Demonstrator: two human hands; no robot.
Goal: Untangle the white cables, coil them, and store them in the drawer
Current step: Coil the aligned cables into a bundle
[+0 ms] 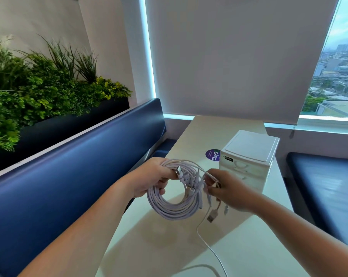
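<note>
Head view: the left hand [151, 178] grips the coil [173, 206] of white cables at its upper left, fingers curled round the bunched loops. The right hand [227, 188] pinches strands at the coil's right side, where the plugs [191, 179] cluster. The coil hangs between the two hands above the tabletop [149, 252], its ring roughly facing the camera.

One tail [208, 244] is not yet wound in. It drops from the right hand to the tabletop and runs toward the near edge, so the coiling looks nearly but not quite done.

The drawer unit [249, 156] stands just beyond the right hand, a little to its right, fronts facing the person. The right hand is plainly the nearer one, so it would likely pull a drawer while the left hand keeps the coil.

Count: one coil, one loose tail, one drawer unit with stacked fronts, all seemingly closed. There are several plugs; the exact number of cables cannot be told.
</note>
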